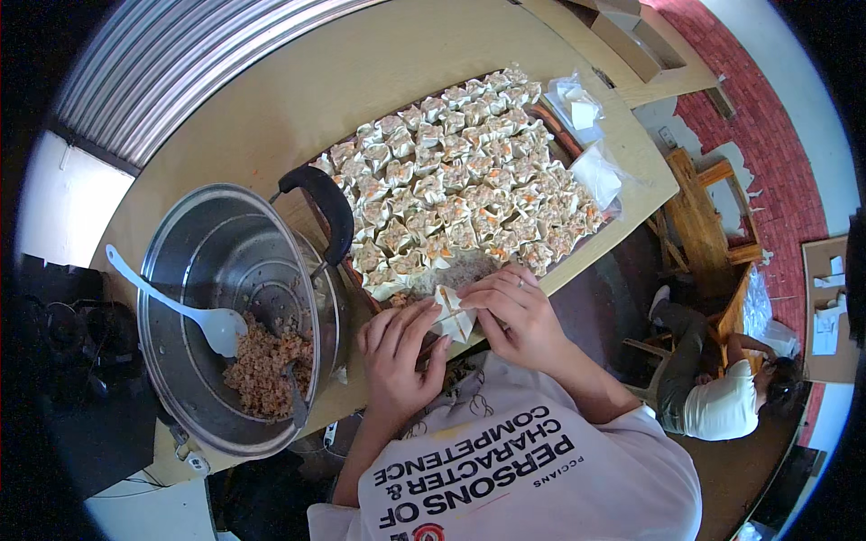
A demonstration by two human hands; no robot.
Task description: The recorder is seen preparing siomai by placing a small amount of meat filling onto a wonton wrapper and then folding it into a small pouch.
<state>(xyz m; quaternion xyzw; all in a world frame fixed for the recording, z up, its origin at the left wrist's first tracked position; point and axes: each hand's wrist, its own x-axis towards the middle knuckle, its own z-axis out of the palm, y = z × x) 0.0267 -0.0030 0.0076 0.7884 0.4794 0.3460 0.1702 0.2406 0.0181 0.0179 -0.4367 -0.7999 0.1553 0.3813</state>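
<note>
Between my two hands is a pale, creased dumpling wrapper (454, 323), its edges drawn up in folds. The fingertips of my left hand (404, 351) pinch its left side. On the opposite side, the fingers of my right hand (517, 312) grip it too; one of them wears a ring. Whether filling lies inside is hard to tell. Just beyond my hands, open-topped dumplings (440, 176) stand in close rows on a brown tray (556, 128). A floury bare patch (457, 270) of the tray shows at its near end.
Left of me stands a large metal pot (203, 223) with a black handle (335, 216), holding minced filling (267, 372) and a white ladle (220, 330). Plastic packs of white wrappers (599, 176) lie right of the tray on the wooden table (284, 88). Another person (717, 399) sits at right.
</note>
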